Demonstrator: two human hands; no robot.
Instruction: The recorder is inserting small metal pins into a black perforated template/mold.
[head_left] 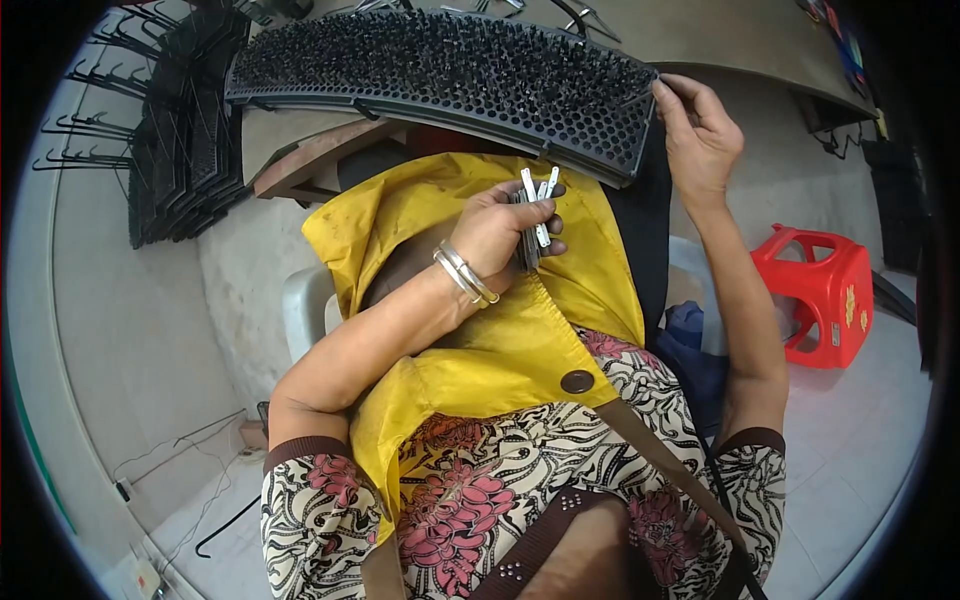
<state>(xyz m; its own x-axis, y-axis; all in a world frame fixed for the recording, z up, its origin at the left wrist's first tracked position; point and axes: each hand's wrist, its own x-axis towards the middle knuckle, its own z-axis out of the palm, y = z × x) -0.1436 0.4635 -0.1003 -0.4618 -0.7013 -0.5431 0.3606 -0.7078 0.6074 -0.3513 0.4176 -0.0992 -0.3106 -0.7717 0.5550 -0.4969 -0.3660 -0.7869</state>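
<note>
My left hand (500, 228) is closed around a bundle of thin flat metal strips (538, 205) with small holes near their ends, fanned out above the lap. Some strips look pale, others dark. A long black rack (590, 135) full of round holes lies beyond the lap, tilted, with many dark upright pieces packed into most of it. At the rack's right end, the thumb and forefinger of my right hand (702, 125) come together in a pinch against the corner. Whatever those fingertips hold is too small to make out.
More black racks (185, 150) with hooked rods hang at the left. A table (720, 35) runs behind the rack, with metal tools on it. A red plastic stool (818, 295) stands at the right. Yellow cloth (590, 265) covers the lap. Thin cables trail across the lower-left floor.
</note>
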